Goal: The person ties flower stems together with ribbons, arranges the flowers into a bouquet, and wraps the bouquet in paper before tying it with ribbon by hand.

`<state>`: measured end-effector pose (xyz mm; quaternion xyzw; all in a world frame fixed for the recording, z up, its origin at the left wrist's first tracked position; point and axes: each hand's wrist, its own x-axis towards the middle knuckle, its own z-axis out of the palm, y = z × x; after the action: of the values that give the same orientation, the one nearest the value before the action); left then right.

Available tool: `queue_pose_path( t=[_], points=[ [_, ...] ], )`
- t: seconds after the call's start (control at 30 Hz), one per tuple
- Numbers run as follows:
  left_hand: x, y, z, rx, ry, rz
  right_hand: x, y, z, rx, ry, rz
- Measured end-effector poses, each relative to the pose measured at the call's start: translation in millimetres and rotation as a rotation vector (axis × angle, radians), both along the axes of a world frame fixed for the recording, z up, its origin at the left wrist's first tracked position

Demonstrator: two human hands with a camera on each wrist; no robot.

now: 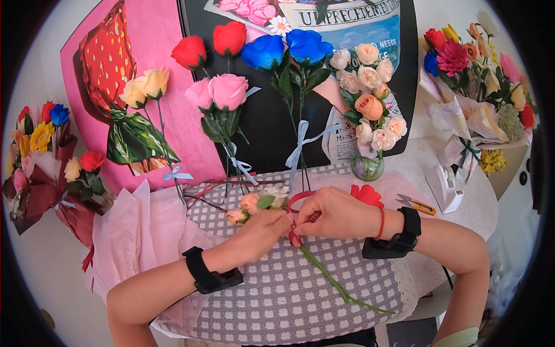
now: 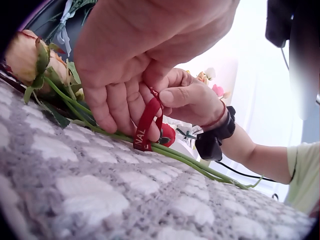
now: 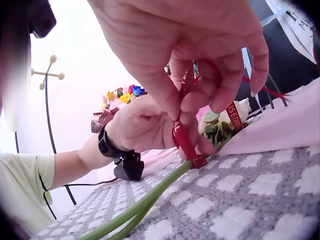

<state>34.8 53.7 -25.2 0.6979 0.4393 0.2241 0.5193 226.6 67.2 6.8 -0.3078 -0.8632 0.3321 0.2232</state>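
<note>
A red ribbon (image 2: pixel 146 122) with pale lettering is looped around the green stems (image 1: pixel 324 274) of a small bunch of flowers lying on the table. My left hand (image 1: pixel 257 234) pinches the ribbon close above the stems, its other fingers resting near them. From the right, my right hand (image 1: pixel 338 214) meets it, thumb and forefinger pinching the ribbon (image 3: pixel 184 142) too. A loop of the ribbon stands up between both hands in the head view. The bunch's peach roses (image 1: pixel 250 202) and a white bloom lie beyond my left hand, partly hidden by it.
Ribbon-tied pink roses (image 1: pixel 228 92) and blue roses (image 1: pixel 309 46) lean at the back. A glass vase (image 1: pixel 367 168) holds pale roses. Scissors (image 1: pixel 417 203) and a white tape dispenser (image 1: pixel 448 191) are on the right, pink wrapping paper (image 1: pixel 124 231) on the left. A red flower (image 1: pixel 367 195) lies behind my right hand.
</note>
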Motion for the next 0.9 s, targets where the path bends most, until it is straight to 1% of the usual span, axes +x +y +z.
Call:
queue_pose_path(
  t=[0.03, 0.1, 0.17, 0.2, 0.27, 0.3, 0.37, 0.43, 0.47, 0.53, 0.57, 0.67, 0.73, 0.87, 0.9],
  points=[
    [1, 1, -1, -0.018, -0.019, 0.043, 0, -1, -2, 0.013, 0.015, -0.014],
    [2, 2, -2, -0.015, -0.049, 0.058, -1, -2, -4, 0.027, 0.029, -0.027],
    [4, 2, 1, -0.012, -0.079, 0.07, -1, -3, -5, 0.148, 0.053, -0.03],
    [5, 0, 2, -0.019, -0.084, 0.078, -1, -3, -5, 0.149, 0.053, -0.03],
    [6, -1, 3, -0.026, -0.089, 0.085, -2, -3, -6, 0.264, 0.071, -0.024],
    [7, -2, 2, 0.004, -0.113, 0.113, -1, -3, -7, 0.264, 0.071, -0.024],
    [8, -3, 7, 0.035, -0.135, 0.142, -1, -3, -7, 0.4, 0.056, -0.014],
    [6, -3, 12, -0.002, -0.012, 0.034, 0, -2, -8, 0.39, 0.06, -0.02],
    [5, -2, 10, -0.003, -0.01, 0.033, 1, 0, -9, 0.381, 0.063, -0.027],
    [3, -1, 5, 0.08, 0.01, -0.065, 3, 3, -10, 0.334, 0.074, -0.021],
    [4, -2, 6, 0.079, 0.011, -0.066, 4, 4, -10, 0.288, 0.081, -0.014],
    [8, -14, 13, 0.089, 0.021, -0.035, 4, 5, -11, 0.256, 0.092, -0.002],
    [12, -19, 20, 0.133, 0.058, 0.082, 6, 6, -10, 0.221, 0.061, -0.005],
    [10, -13, 13, 0.123, 0.052, 0.033, 7, 8, -9, 0.153, 0.011, -0.007],
    [10, -13, 10, 0.161, 0.024, 0.042, 8, 8, -9, 0.152, 0.011, -0.008]
  ],
)
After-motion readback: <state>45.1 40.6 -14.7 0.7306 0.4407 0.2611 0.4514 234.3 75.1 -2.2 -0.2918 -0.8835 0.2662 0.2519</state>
